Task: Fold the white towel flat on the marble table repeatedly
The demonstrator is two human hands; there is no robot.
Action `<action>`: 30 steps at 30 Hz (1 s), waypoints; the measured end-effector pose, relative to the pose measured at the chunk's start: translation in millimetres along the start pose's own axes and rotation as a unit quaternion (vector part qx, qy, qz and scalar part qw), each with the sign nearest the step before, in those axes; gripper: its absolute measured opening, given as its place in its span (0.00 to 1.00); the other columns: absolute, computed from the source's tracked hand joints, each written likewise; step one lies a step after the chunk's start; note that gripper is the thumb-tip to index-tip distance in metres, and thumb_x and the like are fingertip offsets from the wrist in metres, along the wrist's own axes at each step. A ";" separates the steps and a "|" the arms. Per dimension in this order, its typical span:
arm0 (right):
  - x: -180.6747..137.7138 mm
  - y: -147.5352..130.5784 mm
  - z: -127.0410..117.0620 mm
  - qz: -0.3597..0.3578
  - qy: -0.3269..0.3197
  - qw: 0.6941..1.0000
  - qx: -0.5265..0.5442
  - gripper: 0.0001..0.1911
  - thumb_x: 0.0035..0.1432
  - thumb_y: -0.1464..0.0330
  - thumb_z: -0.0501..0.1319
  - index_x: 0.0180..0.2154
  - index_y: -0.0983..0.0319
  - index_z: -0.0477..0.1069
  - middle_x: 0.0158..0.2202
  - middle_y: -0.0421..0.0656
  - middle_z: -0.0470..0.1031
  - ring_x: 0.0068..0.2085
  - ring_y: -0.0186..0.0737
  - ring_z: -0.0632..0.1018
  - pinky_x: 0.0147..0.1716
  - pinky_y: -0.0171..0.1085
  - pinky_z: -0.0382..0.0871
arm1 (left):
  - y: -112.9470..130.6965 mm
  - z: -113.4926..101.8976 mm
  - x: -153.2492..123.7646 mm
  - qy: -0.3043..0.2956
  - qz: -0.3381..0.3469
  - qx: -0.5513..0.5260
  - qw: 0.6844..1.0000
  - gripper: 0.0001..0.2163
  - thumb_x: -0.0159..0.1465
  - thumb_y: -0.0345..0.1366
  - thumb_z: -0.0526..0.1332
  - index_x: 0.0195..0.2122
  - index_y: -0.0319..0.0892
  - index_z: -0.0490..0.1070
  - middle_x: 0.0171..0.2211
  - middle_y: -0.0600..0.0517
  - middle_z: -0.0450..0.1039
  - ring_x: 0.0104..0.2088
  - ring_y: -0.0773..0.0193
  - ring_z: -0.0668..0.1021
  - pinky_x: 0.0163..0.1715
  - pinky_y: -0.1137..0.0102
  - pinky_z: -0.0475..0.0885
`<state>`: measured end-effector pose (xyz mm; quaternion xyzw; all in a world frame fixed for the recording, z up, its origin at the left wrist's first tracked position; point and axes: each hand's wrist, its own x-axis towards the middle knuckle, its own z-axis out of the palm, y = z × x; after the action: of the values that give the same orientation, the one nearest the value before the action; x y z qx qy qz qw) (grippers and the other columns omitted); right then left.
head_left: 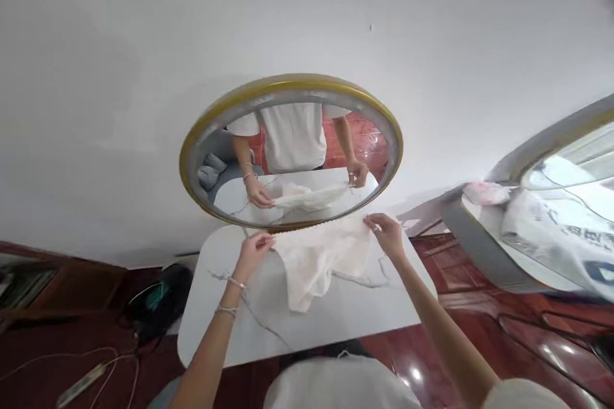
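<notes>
A pair of white underpants (pixel 319 252) is stretched by its waistband between my two hands, over a white table with grey marbling (pixel 259 332). My left hand (pixel 254 250) pinches the left end of the waistband; bracelets circle that wrist. The right end is pinched between the fingertips of my right hand (pixel 385 233), which wears a ring. Below the waistband the soft cloth hangs in folds towards the tabletop.
An oval gold-rimmed mirror (pixel 292 84) against the wall reflects my arms and the cloth. At right, another table (pixel 499 249) holds a white plastic bag (pixel 551 236). A power strip (pixel 80 386) with cables and a black bag (pixel 163 300) are on the floor at left.
</notes>
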<state>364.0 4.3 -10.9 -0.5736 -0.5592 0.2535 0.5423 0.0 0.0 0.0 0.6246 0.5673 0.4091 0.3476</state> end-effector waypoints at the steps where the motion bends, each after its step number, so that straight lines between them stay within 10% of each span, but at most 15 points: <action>1: 4.9 -0.7 -7.8 -0.009 0.018 1.000 0.017 0.15 0.51 0.56 0.66 0.29 0.62 0.73 0.29 0.42 0.77 0.32 0.37 0.77 0.34 0.38 0.73 | 7.4 1.9 1.9 0.011 0.002 0.002 1.000 0.15 0.53 0.49 0.64 0.27 0.41 0.72 0.28 0.49 0.76 0.29 0.62 0.78 0.32 0.68 0.76; 11: 33.6 -42.3 -85.9 -0.095 0.053 0.994 -0.019 0.12 0.53 0.59 0.65 0.36 0.60 0.75 0.31 0.41 0.77 0.34 0.38 0.78 0.38 0.39 0.74 | 100.9 28.0 -8.9 0.136 0.167 0.050 0.975 0.06 0.65 0.39 0.54 0.33 0.43 0.62 0.38 0.50 0.69 0.40 0.66 0.74 0.37 0.73 0.71; 17: 24.7 -77.8 -123.5 -0.121 0.084 0.989 -0.025 0.10 0.56 0.61 0.63 0.35 0.60 0.73 0.28 0.39 0.75 0.31 0.35 0.78 0.27 0.32 0.69 | 150.4 27.7 -35.0 0.130 0.251 0.200 0.938 0.12 0.66 0.30 0.49 0.27 0.41 0.67 0.40 0.50 0.66 0.29 0.71 0.70 0.29 0.74 0.65; 30: -15.7 -101.0 -163.4 -0.138 0.123 0.982 -0.036 0.08 0.54 0.62 0.64 0.33 0.61 0.73 0.30 0.40 0.75 0.29 0.33 0.74 0.25 0.32 0.66 | 185.3 35.8 -71.9 0.064 0.165 0.136 0.975 0.12 0.67 0.36 0.52 0.34 0.44 0.74 0.40 0.52 0.67 0.22 0.74 0.63 0.22 0.73 0.61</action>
<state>469.7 -87.0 121.9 -0.5372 -0.5703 0.0833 0.6158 109.4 -91.6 142.9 0.7235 0.5277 0.4192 0.1494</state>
